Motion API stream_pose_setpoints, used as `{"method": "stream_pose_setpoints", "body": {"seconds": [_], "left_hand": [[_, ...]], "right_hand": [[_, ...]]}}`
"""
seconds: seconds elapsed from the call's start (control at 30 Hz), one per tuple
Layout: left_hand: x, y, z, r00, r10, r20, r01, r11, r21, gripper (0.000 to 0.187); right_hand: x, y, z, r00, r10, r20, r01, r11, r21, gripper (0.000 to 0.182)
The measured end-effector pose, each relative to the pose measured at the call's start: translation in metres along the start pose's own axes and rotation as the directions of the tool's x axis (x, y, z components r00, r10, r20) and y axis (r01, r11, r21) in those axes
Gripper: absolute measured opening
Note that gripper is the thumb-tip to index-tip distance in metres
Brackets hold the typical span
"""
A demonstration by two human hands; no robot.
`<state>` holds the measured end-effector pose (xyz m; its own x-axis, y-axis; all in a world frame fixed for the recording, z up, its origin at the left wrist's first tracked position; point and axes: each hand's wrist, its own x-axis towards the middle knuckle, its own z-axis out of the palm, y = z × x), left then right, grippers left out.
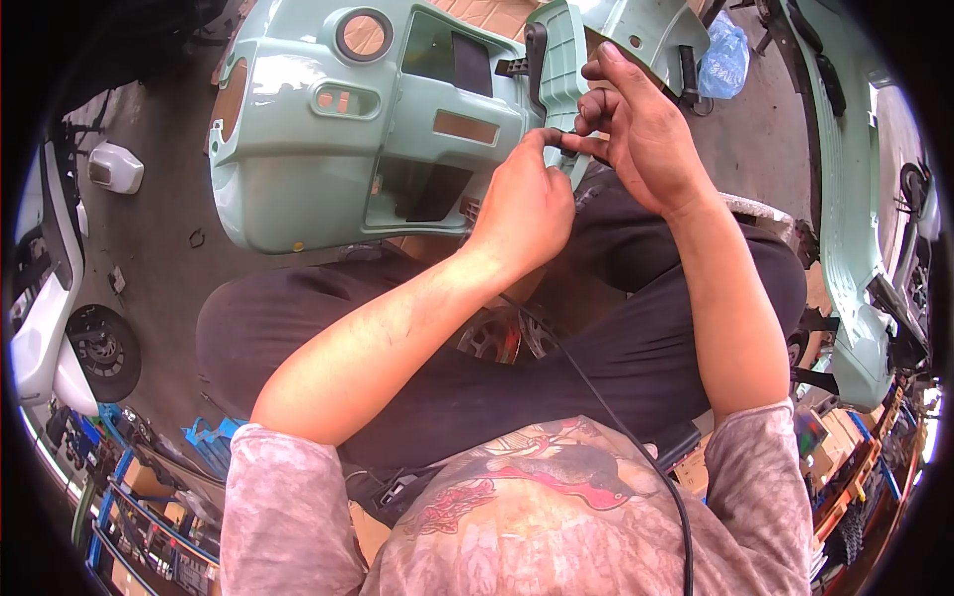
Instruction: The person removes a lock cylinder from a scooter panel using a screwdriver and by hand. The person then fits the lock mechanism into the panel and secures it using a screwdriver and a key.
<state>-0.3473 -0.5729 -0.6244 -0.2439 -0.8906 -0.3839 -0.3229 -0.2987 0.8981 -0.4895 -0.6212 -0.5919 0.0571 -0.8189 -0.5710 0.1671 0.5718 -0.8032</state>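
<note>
Left grip (525, 204) curled in, right grip (648, 139) half-bent just beside it — can't tell what either holds. Green flap (562, 60) just beyond both; green panel (283, 164) left of left grip.

We note a grey floor (164, 298); on it lie a white plastic part (116, 167), a small dark loop (197, 238) and a crumpled blue bag (723, 60).
</note>
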Motion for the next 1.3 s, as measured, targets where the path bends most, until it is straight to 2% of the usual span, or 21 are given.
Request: {"method": "stream_pose_setpoints", "body": {"seconds": [0.07, 0.13, 0.27, 0.37, 0.43, 0.47, 0.53, 0.57, 0.6, 0.63, 0.67, 0.73, 0.77, 0.8, 0.87, 1.0, 1.1, 1.17, 1.3], "left_hand": [[0.001, 0.001, -0.002, 0.998, -0.049, 0.034, 0.05, 0.998, -0.041, 0.034], [0.002, 0.0, -0.004, 0.988, -0.134, 0.079, 0.147, 0.97, -0.191, 0.039], [0.001, 0.007, -0.008, 0.982, -0.157, 0.107, 0.182, 0.938, -0.294, 0.038], [0.005, -0.01, 0.0, 0.995, -0.096, 0.026, 0.1, 0.961, -0.259, 0.034], [0.013, -0.031, 0.007, 0.969, 0.185, -0.164, -0.195, 0.98, -0.043, 0.031], [0.016, -0.03, 0.004, 0.969, 0.185, -0.163, -0.194, 0.98, -0.042, 0.031], [0.022, -0.029, -0.005, 0.967, 0.243, -0.073, -0.232, 0.963, 0.137, 0.03], [0.025, -0.031, -0.006, 0.968, 0.242, -0.072, -0.231, 0.963, 0.136, 0.03], [0.027, -0.032, -0.007, 0.966, 0.25, -0.065, -0.238, 0.959, 0.152, 0.031], [0.029, -0.033, -0.007, 0.964, 0.258, -0.059, -0.246, 0.955, 0.168, 0.032], [0.031, -0.036, -0.007, 0.964, 0.257, -0.061, -0.244, 0.955, 0.169, 0.032], [0.034, -0.041, -0.008, 0.972, 0.232, -0.047, -0.225, 0.967, 0.117, 0.032], [0.034, -0.041, -0.007, 0.972, 0.23, -0.049, -0.223, 0.968, 0.115, 0.032], [0.033, -0.041, -0.006, 0.975, 0.219, -0.039, -0.215, 0.973, 0.085, 0.032], [0.033, -0.041, -0.006, 0.977, 0.208, -0.036, -0.206, 0.977, 0.052, 0.032], [0.034, -0.042, -0.007, 0.975, 0.222, -0.021, -0.221, 0.974, 0.044, 0.029], [0.035, -0.042, -0.009, 0.965, 0.262, -0.015, -0.261, 0.964, 0.047, 0.028], [0.034, -0.041, -0.01, 0.968, 0.25, -0.019, -0.249, 0.968, 0.039, 0.028], [0.033, -0.041, -0.011, 0.964, 0.266, -0.026, -0.266, 0.964, 0.026, 0.028]], "right_hand": [[0.001, 0.001, 0.001, 1.0, -0.011, -0.004, 0.01, 0.999, -0.03, 0.043], [0.001, 0.002, 0.002, 1.0, -0.021, -0.009, 0.02, 0.998, -0.059, 0.044], [-0.003, 0.004, 0.007, 0.999, -0.053, -0.007, 0.052, 0.99, -0.131, 0.044], [-0.004, 0.002, 0.007, 0.998, -0.057, -0.028, 0.053, 0.993, -0.108, 0.042], [-0.004, 0.002, 0.007, 0.998, -0.051, -0.041, 0.048, 0.996, -0.07, 0.04], [-0.004, 0.002, 0.006, 0.993, -0.092, -0.072, 0.087, 0.994, -0.072, 0.036], [-0.002, 0.001, 0.001, 0.986, -0.131, -0.104, 0.123, 0.99, -0.074, 0.031], [-0.001, 0.0, -0.004, 0.964, -0.258, -0.067, 0.214, 0.899, -0.382, 0.032], [-0.001, 0.0, -0.008, 0.932, -0.363, 0.009, 0.282, 0.709, -0.646, 0.032], [-0.001, 0.002, -0.011, 0.913, -0.399, 0.085, 0.321, 0.574, -0.754, 0.023], [-0.003, 0.005, -0.01, 0.913, -0.399, 0.087, 0.322, 0.574, -0.753, 0.023], [-0.011, 0.012, -0.007, 0.896, -0.407, 0.178, 0.272, 0.185, -0.945, 0.021], [-0.013, 0.017, -0.006, 0.895, -0.399, 0.2, 0.271, 0.13, -0.954, 0.019], [-0.014, 0.02, -0.005, 0.896, -0.396, 0.204, 0.273, 0.126, -0.954, 0.019], [-0.014, 0.024, -0.005, 0.863, -0.441, 0.248, 0.288, 0.027, -0.957, 0.018], [-0.011, 0.026, -0.005, 0.845, -0.468, 0.26, 0.287, -0.014, -0.958, 0.017], [-0.009, 0.027, -0.004, 0.831, -0.484, 0.272, 0.296, -0.028, -0.955, 0.016], [-0.008, 0.028, -0.005, 0.833, -0.49, 0.258, 0.312, 0.03, -0.95, 0.014], [-0.01, 0.027, -0.003, 0.851, -0.466, 0.24, 0.297, 0.053, -0.953, 0.014]]}}
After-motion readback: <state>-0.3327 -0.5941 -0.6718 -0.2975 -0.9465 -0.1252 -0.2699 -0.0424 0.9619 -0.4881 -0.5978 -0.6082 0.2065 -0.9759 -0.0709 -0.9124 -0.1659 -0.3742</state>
